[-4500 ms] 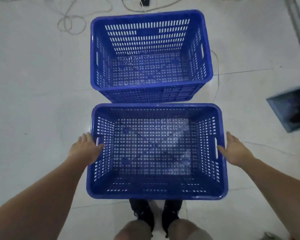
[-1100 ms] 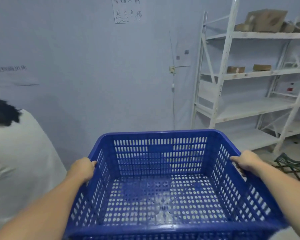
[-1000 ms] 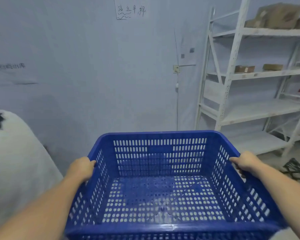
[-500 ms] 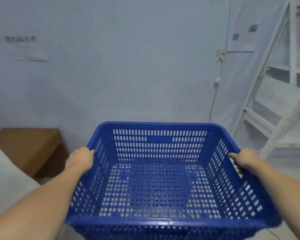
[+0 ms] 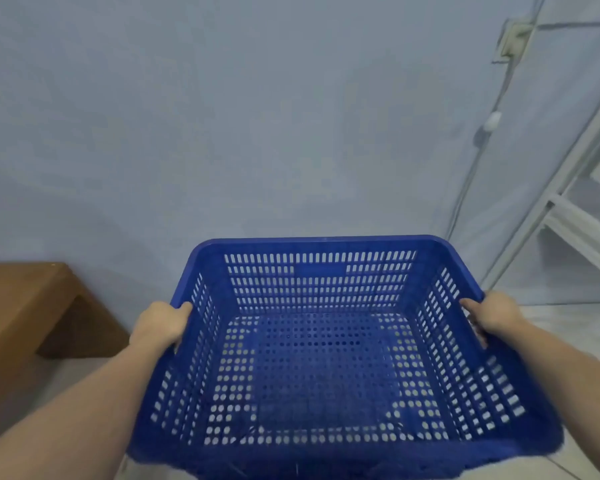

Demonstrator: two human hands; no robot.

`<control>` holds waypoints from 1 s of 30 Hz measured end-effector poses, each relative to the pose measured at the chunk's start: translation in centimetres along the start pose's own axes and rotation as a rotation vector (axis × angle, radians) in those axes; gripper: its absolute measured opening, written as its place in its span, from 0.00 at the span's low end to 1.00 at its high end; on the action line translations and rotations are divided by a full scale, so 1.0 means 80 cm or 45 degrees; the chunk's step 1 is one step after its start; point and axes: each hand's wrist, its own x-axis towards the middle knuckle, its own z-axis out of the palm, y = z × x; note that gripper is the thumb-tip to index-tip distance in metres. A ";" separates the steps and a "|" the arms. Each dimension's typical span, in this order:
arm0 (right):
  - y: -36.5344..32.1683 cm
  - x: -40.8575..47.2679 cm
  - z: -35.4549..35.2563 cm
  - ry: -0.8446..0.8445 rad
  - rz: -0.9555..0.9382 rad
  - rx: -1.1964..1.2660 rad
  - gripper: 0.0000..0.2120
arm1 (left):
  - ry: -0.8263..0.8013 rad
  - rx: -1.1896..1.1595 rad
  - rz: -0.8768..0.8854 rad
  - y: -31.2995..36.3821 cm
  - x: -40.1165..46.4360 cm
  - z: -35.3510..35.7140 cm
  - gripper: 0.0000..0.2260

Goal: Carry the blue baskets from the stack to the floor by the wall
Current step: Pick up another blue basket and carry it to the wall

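Note:
I hold one empty blue perforated basket [image 5: 321,247] in front of me, off the floor, its far rim close to the pale wall [image 5: 257,116]. My left hand [image 5: 161,323] grips the basket's left side at the rim. My right hand [image 5: 492,313] grips the right side at the rim, fingers hooked into the handle slot. The floor directly under the basket is hidden by it. No other basket or stack is in view.
A brown wooden bench or table [image 5: 21,306] stands at the left against the wall. A white metal shelf frame [image 5: 561,188] rises at the right, with a cable [image 5: 478,147] hanging from a wall socket [image 5: 515,38]. Pale tiled floor [image 5: 568,327] shows at the right.
I have come nearer to the wall with the basket held in both hands, and my view has tilted down. The shelves have slid to the right edge and the brown bench shows more.

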 end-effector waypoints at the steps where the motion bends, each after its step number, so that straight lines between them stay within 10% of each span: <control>1: 0.000 0.019 0.009 0.004 0.011 -0.011 0.20 | -0.038 -0.038 -0.012 0.013 0.015 0.010 0.27; 30: 0.111 0.403 0.443 -0.168 0.191 -0.082 0.18 | -0.152 0.139 -0.264 0.008 0.378 0.478 0.22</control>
